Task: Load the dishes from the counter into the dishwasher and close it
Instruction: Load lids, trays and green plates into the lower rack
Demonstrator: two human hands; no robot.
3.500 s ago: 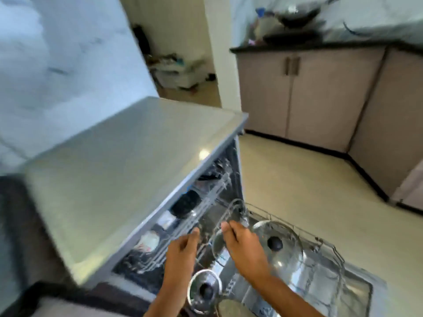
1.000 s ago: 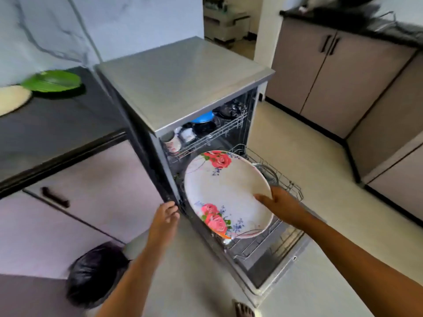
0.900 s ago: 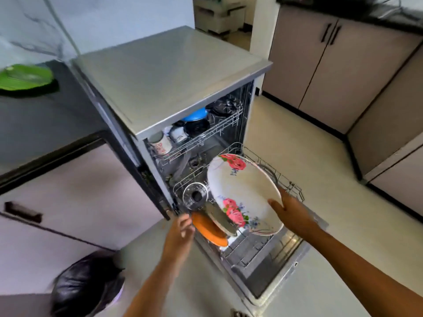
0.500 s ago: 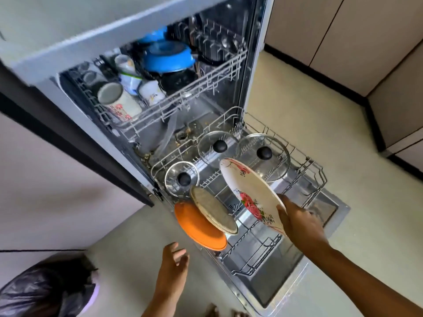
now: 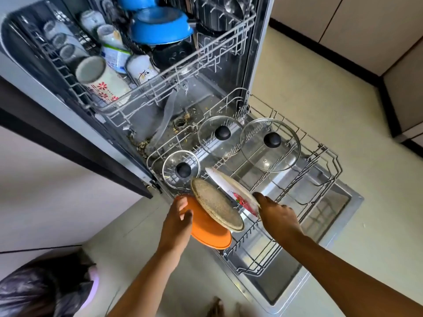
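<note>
Item: floral plate (image 5: 231, 188), tilted on edge over the lower rack (image 5: 320, 179), its near rim gripped in my right hand (image 5: 278, 216). Just left of that hand: speckled plate (image 5: 217, 209), then orange plate (image 5: 208, 232), both leaning. My left hand (image 5: 178, 223), fingers loose, touches the orange plate's rim. Beyond both hands: three glass lids (image 5: 270, 145) standing in the rack.

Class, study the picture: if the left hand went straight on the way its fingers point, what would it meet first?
Most likely the orange plate: the left hand overlaps its rim in the picture, though depth leaves contact unclear. Past that stands the smallest glass lid.
</note>
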